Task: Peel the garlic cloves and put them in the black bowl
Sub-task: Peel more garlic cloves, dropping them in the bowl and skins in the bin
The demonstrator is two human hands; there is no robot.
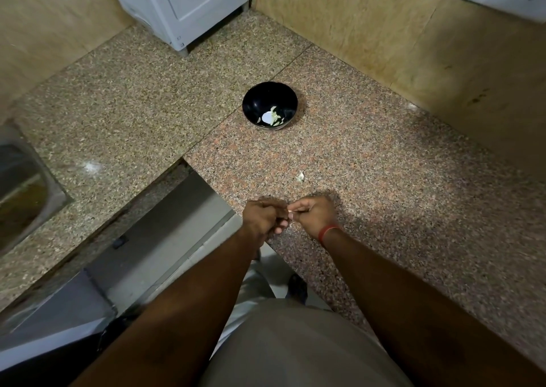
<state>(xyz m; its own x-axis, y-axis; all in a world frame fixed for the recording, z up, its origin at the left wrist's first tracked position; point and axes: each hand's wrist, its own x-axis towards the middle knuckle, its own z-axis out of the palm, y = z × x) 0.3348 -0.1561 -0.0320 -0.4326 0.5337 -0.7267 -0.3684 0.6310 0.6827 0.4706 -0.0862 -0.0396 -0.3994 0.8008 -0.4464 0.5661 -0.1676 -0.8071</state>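
The black bowl stands on the granite counter, well beyond my hands, with a few pale garlic pieces lying in its bottom. My left hand and my right hand meet at the counter's near edge, fingers pinched together around a small garlic clove that is almost wholly hidden; only a thin pale sliver shows between the fingertips. A red band circles my right wrist. A scrap of garlic skin lies on the counter just past my right hand.
A white appliance stands in the far corner. A steel sink is set into the counter at the left. Tan walls close in the back and right. The counter's inner corner drops to the floor below my left forearm.
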